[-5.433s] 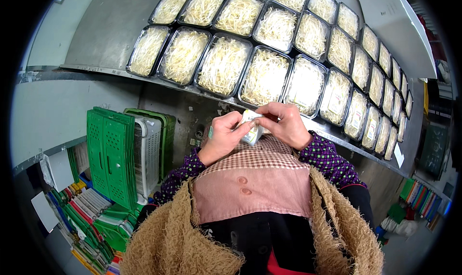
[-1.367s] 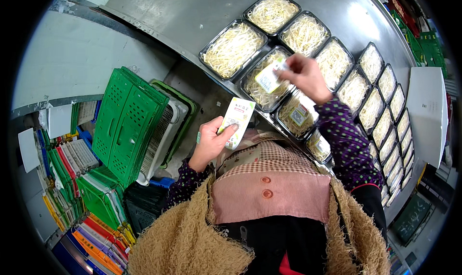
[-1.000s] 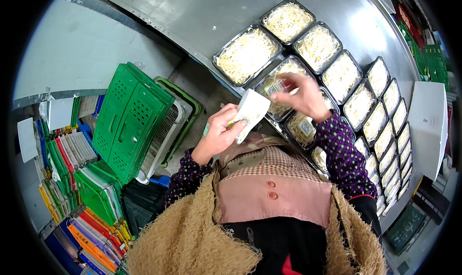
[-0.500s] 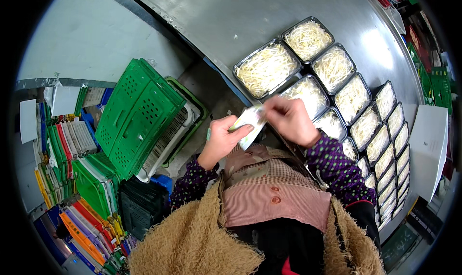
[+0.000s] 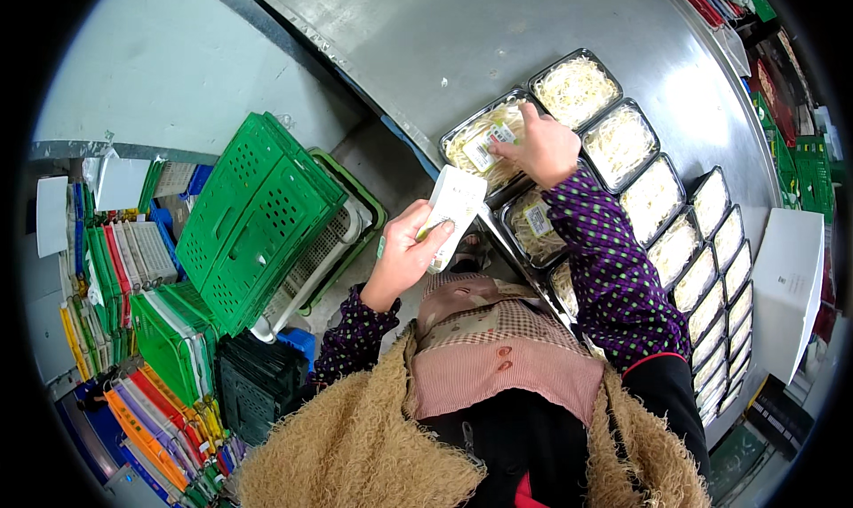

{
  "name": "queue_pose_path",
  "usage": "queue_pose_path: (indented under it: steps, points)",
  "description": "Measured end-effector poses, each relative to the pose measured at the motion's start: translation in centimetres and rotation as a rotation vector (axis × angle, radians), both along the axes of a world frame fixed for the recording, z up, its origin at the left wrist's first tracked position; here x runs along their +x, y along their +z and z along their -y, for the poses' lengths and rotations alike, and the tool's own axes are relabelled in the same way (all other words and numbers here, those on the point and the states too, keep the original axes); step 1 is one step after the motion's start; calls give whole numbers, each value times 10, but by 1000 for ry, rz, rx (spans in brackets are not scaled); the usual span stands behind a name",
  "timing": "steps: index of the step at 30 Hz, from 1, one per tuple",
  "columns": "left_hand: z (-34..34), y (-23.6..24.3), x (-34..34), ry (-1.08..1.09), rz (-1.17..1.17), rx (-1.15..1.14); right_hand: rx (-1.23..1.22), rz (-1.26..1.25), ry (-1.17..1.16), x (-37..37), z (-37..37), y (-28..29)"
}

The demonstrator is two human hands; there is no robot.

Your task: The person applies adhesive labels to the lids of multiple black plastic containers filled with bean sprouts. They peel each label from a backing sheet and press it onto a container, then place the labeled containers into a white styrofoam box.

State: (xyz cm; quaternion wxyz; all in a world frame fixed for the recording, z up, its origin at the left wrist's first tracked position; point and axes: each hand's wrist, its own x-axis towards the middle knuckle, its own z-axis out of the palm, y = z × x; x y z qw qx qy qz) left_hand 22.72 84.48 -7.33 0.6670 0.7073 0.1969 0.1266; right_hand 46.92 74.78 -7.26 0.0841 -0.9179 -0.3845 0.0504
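Observation:
My left hand [image 5: 410,247] grips a small stack of white and green labels [image 5: 458,197] between thumb and fingers, just off the table's near edge. My right hand [image 5: 546,148] is over the nearest black tray of bean sprouts [image 5: 464,142], its thumb at the edge of a label [image 5: 484,148] that lies against the top of the pack. Whether the label is fully stuck down I cannot tell. Closer to me, partly under my right sleeve, another tray of sprouts [image 5: 524,250] bears a label [image 5: 538,218].
Rows of sprout trays [image 5: 653,194] run along the steel table [image 5: 400,37] to the right. A white box [image 5: 782,286] stands beyond them. Green crates [image 5: 258,224] are stacked on my left, with colourful folded crates [image 5: 160,419] behind. A dark gap separates table and crates.
My right hand has moved from the label stack up and away onto the nearest tray, bringing a label to it. The left hand still holds the stack, now turned more upright.

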Motion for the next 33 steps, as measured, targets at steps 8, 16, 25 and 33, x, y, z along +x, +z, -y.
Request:
queue_pose_path:
  steps: [8,16,25,33]
  points:
    - [-1,-3,51,-10,204,489,583,-1106,-4,-42,42,34]
    - [7,-1,83,-166,-55,103,655,-724,24,-14,67,46]
    - [8,-6,99,-109,29,4,563,-400,-323,139,53,-19]
    - [-2,-8,115,-151,135,175,110,38,-343,113,38,-9]
